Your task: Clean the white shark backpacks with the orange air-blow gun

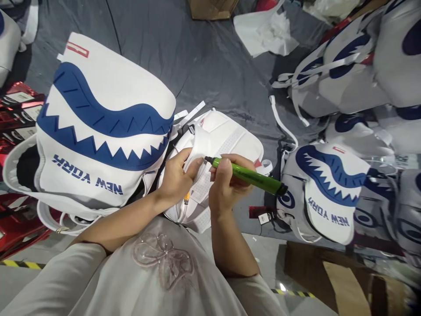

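Note:
A white backpack point(223, 131) lies on the grey cloth in front of me, with its straps and padded back panel facing up. My left hand point(177, 173) is closed on the white shoulder strap point(201, 139) of this backpack, thumb on top. Between the fingers and thumb of my right hand point(228, 184) is a green marker point(251, 175). Its dark tip points left, very close to the strap by my left thumb; whether it touches, I cannot tell. An orange zipper pull point(187, 198) hangs below my left hand.
A large white backpack point(108, 83) with a blue toothed mouth and "NEW YORK" print stands at left. Similar backpacks point(338, 188) crowd the right side. Red packages point(19, 109) are stacked far left. A cardboard box point(213, 8) and crumpled white wrapping point(276, 33) lie at the back.

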Demonstrator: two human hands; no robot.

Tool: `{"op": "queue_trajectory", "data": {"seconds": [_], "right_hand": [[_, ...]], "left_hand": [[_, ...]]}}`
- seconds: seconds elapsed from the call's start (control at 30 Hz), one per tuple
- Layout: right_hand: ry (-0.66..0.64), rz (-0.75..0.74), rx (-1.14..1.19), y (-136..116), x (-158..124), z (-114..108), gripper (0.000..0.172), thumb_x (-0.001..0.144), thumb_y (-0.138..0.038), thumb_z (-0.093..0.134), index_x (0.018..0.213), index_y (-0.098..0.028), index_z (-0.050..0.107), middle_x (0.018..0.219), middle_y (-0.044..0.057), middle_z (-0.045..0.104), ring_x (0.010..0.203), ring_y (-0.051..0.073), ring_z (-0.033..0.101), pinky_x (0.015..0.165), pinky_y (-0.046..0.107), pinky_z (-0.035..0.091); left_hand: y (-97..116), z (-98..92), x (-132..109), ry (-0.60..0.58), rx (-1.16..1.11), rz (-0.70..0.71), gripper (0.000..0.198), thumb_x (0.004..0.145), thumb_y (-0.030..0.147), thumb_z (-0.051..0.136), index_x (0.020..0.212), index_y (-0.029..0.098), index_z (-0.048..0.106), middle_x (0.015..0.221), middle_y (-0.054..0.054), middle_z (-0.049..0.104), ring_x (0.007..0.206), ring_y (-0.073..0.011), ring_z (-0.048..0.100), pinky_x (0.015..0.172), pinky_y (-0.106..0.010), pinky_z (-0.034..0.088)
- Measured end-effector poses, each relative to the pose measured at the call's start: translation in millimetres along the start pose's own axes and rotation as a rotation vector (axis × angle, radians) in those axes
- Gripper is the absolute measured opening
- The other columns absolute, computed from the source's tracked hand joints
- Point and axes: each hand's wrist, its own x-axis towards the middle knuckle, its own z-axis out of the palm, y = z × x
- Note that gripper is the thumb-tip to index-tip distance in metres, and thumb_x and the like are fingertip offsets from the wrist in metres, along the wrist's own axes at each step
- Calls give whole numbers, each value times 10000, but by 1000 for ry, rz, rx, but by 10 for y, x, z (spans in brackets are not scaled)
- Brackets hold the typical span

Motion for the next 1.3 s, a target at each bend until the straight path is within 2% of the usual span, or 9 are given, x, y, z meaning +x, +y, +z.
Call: {"op": "queue_trajectory", "data": {"seconds": [0.3,0.5,0.67,0.8,0.9,1.03,1.17,1.3], "right_hand": [[47,-39,-74,41,1,57,199,927,-415,610,886,-222,586,743,-18,606,581,120,581,511,261,464],[81,-60,-109,128,-25,32,174,922,-396,622,914,-224,598,769,-17,615,592,124,601,510,263,478],[18,-115,-96,171,2,15,146,914,-369,639,906,-228,602,789,-20,632,674,144,657,581,281,539],[70,-101,-49,164,13,27,147,917,-362,635,910,-221,595,773,-27,622,610,124,633,528,258,514],[26,-123,-56,152,-7,41,149,910,-360,645,893,-220,601,755,-23,621,626,133,640,545,266,518],[67,-86,-30,145,-27,60,174,922,-387,624,913,-216,592,789,-11,626,631,133,638,545,274,529],[36,-56,-27,138,-25,67,194,913,-400,636,900,-212,590,790,-10,628,595,122,610,517,264,520],[72,-20,2,110,-19,62,221,913,-418,635,884,-204,585,761,-18,613,555,106,583,506,250,510]], "left_hand": [[-20,69,-13,4,128,93,146,924,293,607,985,178,673,846,-25,686,765,-144,629,729,-274,504],[-22,100,-12,17,158,119,131,920,287,618,956,181,686,804,-14,665,734,-130,614,715,-260,492],[-15,113,-17,25,157,116,127,913,262,618,973,177,690,817,-13,676,728,-124,612,693,-246,484],[-16,116,-17,25,146,96,132,901,284,632,941,174,693,813,-20,684,731,-134,619,698,-252,491],[-21,108,-15,21,127,101,135,910,282,614,935,175,692,828,-27,692,753,-144,628,707,-261,494],[-22,98,-17,12,120,95,121,906,269,620,919,173,691,811,-22,683,740,-138,626,699,-257,491],[-26,96,-23,16,117,100,88,892,248,642,897,168,681,782,-7,671,706,-120,608,668,-236,476],[-30,96,-21,7,124,105,112,903,266,629,872,168,675,759,0,661,669,-110,580,624,-226,456]]}}
